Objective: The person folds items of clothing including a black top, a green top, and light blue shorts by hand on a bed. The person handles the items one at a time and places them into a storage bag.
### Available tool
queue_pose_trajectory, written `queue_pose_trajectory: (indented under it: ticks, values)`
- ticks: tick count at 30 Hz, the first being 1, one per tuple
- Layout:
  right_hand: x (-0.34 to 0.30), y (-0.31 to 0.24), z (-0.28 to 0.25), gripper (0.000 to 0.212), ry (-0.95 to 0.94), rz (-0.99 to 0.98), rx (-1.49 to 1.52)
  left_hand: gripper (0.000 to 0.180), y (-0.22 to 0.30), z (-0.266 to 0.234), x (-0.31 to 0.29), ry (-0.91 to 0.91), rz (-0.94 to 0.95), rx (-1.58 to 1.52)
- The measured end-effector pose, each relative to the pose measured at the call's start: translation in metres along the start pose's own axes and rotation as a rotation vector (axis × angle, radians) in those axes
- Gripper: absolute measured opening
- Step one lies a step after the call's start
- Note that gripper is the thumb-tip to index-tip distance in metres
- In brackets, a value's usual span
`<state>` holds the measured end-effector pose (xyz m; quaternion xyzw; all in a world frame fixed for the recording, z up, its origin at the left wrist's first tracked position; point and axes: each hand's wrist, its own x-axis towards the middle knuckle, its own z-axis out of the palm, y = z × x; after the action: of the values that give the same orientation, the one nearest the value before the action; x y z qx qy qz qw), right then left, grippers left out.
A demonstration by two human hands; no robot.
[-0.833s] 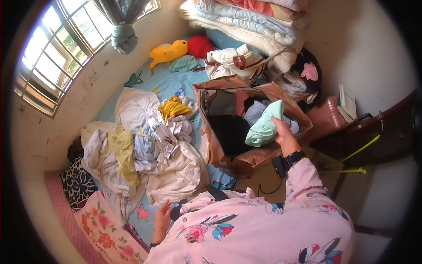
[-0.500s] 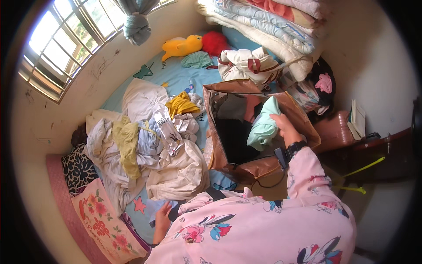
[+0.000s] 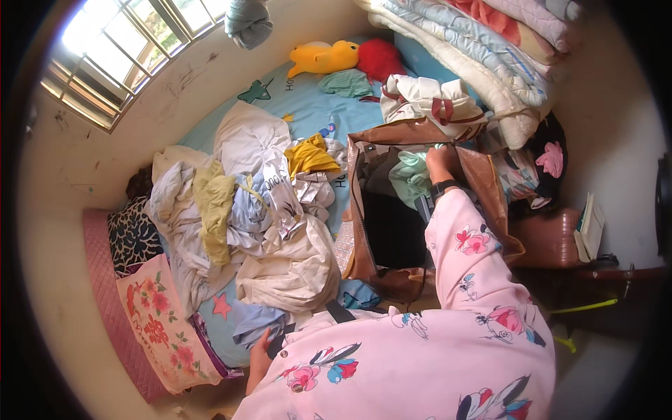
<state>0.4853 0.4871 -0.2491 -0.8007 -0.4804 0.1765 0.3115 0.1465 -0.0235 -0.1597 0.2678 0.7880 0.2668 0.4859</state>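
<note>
**Bag seemingly part-filled, heap remaining**

Centre-left on the bed (image 3: 315, 98), I see a clothes heap (image 3: 287, 269); right of centre, inside the brown bag (image 3: 483, 175), the mint garment (image 3: 409, 178), held by the right hand (image 3: 441, 164). The left hand's (image 3: 259, 360) grip, lower centre, I can't tell.

Blue bed (image 3: 308, 105), heaped clothes (image 3: 241, 217), yellow plush toy (image 3: 322, 58), green cloth (image 3: 346, 84)

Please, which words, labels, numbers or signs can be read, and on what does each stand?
Wording not copied, only described:
Blue bed sheet: dark letters in two places.
White printed cloth: dark letters, broken by folds.
Pink floral cloth: red sign among flowers.
</note>
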Motion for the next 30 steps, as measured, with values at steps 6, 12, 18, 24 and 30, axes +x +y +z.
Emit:
queue_pose_trajectory:
  ticks: [6,12,18,24,30]
  values:
    - [-0.043,-0.042,-0.007,0.035,-0.591,-0.208,-0.577,0.079,0.012,0.003,-0.010,0.023,-0.084,0.094]
    - [-0.022,-0.023,0.053,0.037,-0.609,-0.206,-0.281,0.077,-0.002,0.007,0.000,-0.012,-0.036,-0.083]
    - [-0.029,0.065,0.049,0.034,-0.465,0.258,0.557,0.073,-0.002,0.008,0.014,-0.061,-0.029,-0.128]
    - [-0.073,0.067,-0.079,0.037,-0.210,0.666,1.103,0.068,-0.018,0.014,0.022,-0.062,-0.105,-0.128]
    - [-0.122,0.037,-0.107,0.039,-0.107,0.355,0.873,0.063,-0.011,0.014,0.038,-0.098,-0.149,-0.102]
